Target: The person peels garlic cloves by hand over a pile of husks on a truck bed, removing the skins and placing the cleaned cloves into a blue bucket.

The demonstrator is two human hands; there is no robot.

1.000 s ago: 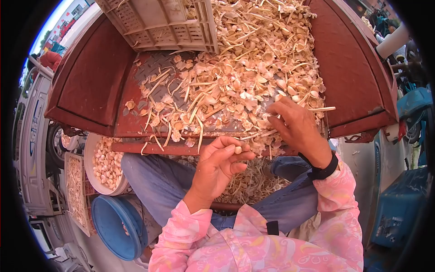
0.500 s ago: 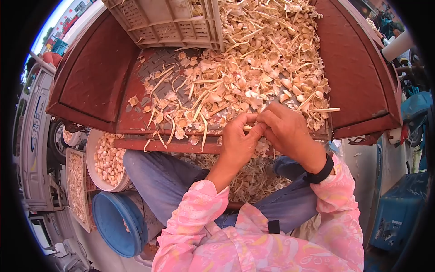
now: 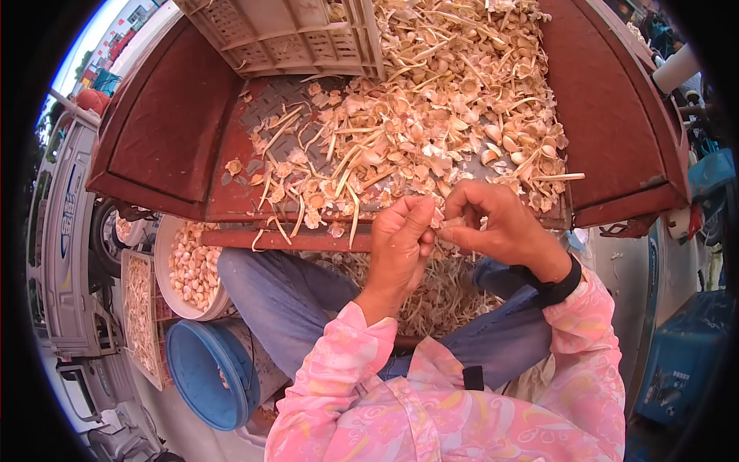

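Observation:
My left hand (image 3: 399, 245) is closed, thumb pressed against its curled fingers, over the front edge of the red metal bed. What it holds, if anything, is hidden. Close beside it, my right hand (image 3: 504, 225) pinches a pale, papery piece of garlic skin (image 3: 448, 223) between thumb and fingertips. Just beyond both hands lies a spread of garlic skins, stalks and loose cloves (image 3: 431, 127). A few whitish garlic cloves (image 3: 504, 140) show near the right of this heap.
A tipped plastic crate (image 3: 296, 38) stands at the back left on the red bed (image 3: 162, 131). Down on the left are a white bucket of garlic cloves (image 3: 194, 269), a blue bucket (image 3: 204, 377) and a crate of peelings (image 3: 141, 312). More peelings (image 3: 439, 304) lie between my legs.
My hands have drawn slightly apart from their tight clasp. The right hand has turned, its fingers now more raised, and papery skin shows between the hands. The view has shifted slightly.

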